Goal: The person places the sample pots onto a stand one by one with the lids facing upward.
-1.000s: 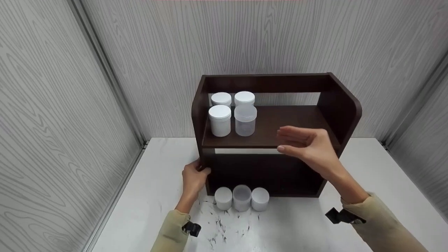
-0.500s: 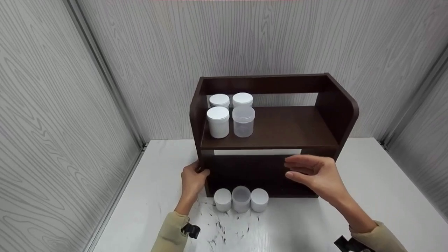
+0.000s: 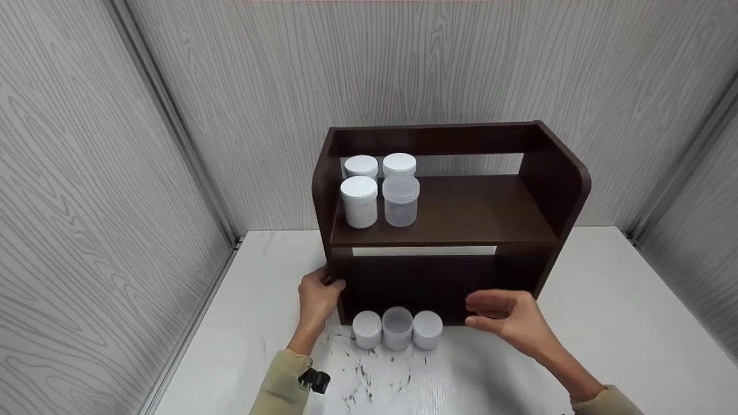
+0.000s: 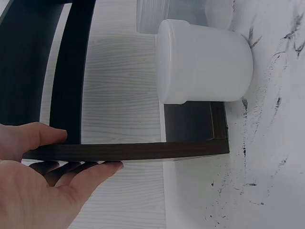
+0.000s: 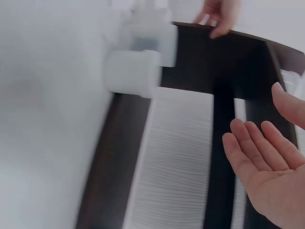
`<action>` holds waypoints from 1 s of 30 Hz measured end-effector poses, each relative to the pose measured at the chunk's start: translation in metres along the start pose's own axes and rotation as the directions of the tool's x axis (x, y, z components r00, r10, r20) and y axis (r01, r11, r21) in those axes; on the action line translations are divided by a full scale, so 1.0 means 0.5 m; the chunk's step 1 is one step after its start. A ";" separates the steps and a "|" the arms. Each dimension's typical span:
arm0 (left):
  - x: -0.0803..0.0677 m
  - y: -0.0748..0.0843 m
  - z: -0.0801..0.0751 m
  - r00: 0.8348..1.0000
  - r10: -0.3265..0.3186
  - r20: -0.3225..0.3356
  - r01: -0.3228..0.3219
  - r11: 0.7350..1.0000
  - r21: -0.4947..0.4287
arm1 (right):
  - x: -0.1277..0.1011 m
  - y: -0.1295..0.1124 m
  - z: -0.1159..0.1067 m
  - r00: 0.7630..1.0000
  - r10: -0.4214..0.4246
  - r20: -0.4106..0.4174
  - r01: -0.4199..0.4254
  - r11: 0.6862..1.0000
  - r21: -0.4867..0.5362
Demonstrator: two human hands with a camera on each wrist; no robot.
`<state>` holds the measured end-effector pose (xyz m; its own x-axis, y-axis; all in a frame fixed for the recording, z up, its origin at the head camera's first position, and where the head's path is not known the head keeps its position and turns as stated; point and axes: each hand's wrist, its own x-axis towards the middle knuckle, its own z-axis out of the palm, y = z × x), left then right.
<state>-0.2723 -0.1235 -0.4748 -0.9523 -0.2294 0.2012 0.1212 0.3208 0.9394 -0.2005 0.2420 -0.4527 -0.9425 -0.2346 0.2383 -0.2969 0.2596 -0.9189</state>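
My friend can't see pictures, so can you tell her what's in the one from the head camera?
A person's left hand grips the left side of a dark brown shelf on a white table, while the right hand hovers open near three small jars lined up on the table at the shelf's foot. Four more jars stand on the upper board, at its left end.

I see a dark brown two-tier wooden shelf unit (image 3: 455, 213) with a smooth, matt finish. On its upper board stand opaque white plastic jars (image 3: 360, 202) and one frosted translucent plastic jar (image 3: 401, 200), all smooth. In front of the shelf unit, the white tabletop (image 3: 605, 300) looks smooth and faintly glossy, scuffed with black marks. Behind it, the grey panels (image 3: 259, 86) show printed wood grain, matt.
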 end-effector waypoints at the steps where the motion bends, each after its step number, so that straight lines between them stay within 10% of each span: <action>1: 0.000 0.000 0.000 1.000 0.001 -0.001 -0.001 1.000 0.000 | -0.002 0.010 0.004 1.000 0.002 0.009 -0.002 1.000 0.000; 30: 0.002 -0.002 0.001 1.000 -0.005 0.009 0.005 1.000 0.005 | 0.011 0.142 0.095 0.998 -0.007 0.068 0.009 0.999 -0.031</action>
<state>-0.2736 -0.1240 -0.4758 -0.9553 -0.2229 0.1943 0.1152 0.3248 0.9388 -0.2195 0.2147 -0.5317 -0.9277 -0.2997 0.2227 -0.3101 0.2860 -0.9067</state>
